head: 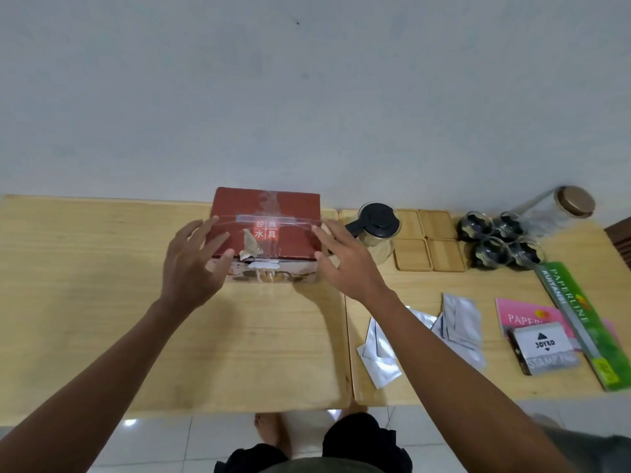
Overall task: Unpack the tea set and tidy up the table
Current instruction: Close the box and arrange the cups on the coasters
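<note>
Both hands, left hand (191, 264) and right hand (345, 264), flank the taped red tea-set box (266, 230), fingers spread, seemingly just touching; its long axis runs left-right along the bench (102, 302).

wall (307, 97): plain pale grey, behind the surface | surface (85, 302): 2 light wooden tops butted side by side against the wall | floor (153, 445): glossy white tiles below the surface, small light glints
</note>
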